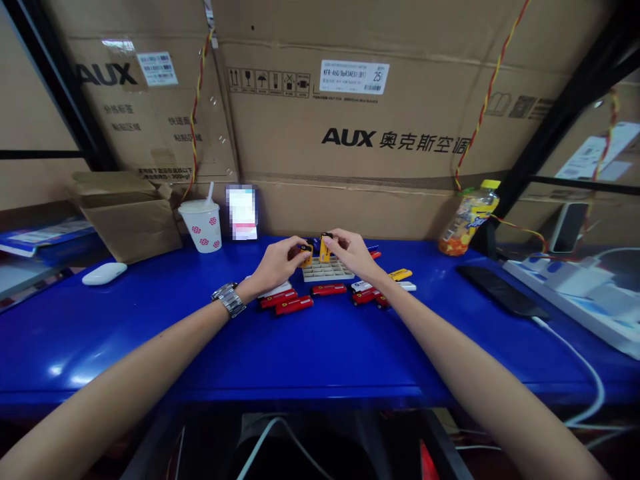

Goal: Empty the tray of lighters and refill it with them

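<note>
My left hand point(281, 262), with a metal watch at the wrist, pinches a yellow lighter point(307, 257) at the left back of a white compartment tray point(327, 272). In my right hand point(353, 252), thumb and fingers grip the black top of another yellow lighter point(325, 251), held upright over the tray. Whether the lighters' lower ends are inside compartments I cannot tell. Several red lighters point(294, 305) lie in front of the tray, one red lighter point(329, 289) close to its front edge. To the right are a white lighter point(360, 286) and a yellow lighter point(401, 274), partly near my forearm.
A paper cup with a straw point(201, 225), a lit phone point(242, 212) and a paper bag point(127, 217) stand at the back left. A white case point(104, 273) lies left. On the right are a drink bottle point(469, 219), a dark phone point(500, 291) and a power strip point(575, 300).
</note>
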A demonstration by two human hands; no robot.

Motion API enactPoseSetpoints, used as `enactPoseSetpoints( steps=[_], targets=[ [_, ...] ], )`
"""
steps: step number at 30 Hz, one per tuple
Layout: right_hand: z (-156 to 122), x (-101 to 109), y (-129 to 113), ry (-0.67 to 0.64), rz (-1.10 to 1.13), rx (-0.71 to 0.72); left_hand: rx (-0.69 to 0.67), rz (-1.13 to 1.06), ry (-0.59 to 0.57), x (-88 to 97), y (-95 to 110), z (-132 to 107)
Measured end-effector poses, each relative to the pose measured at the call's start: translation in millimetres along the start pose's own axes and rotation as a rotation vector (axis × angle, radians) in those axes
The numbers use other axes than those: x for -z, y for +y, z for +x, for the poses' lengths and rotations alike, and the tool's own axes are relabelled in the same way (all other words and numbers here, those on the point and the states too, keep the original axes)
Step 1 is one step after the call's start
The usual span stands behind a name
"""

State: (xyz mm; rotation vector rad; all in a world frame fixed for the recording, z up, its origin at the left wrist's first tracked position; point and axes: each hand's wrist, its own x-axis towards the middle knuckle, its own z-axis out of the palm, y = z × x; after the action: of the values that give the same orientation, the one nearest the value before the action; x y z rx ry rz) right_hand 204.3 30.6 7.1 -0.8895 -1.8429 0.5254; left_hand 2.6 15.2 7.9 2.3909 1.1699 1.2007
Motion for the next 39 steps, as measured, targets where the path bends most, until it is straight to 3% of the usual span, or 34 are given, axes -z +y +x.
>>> enactPoseSetpoints(
  steps=[7, 24, 39],
  targets=[
    [-4.3, -11.1, -0.5, -0.119, 0.152, -0.125, 0.046, -0.017, 0.003, -2.6, -3.1, 1.2],
    [-4.5, -13.6, 0.4, -0.165, 0.178, -0.107, 0.056, -0.028, -0.039, -2.1, -4.9, 2.6],
    [-5.6, -11.3, -16.5, -0.138, 0.083, -0.051, 0.024, -0.086, -0.064, -1.9, -1.2, -0.1]
  ],
)
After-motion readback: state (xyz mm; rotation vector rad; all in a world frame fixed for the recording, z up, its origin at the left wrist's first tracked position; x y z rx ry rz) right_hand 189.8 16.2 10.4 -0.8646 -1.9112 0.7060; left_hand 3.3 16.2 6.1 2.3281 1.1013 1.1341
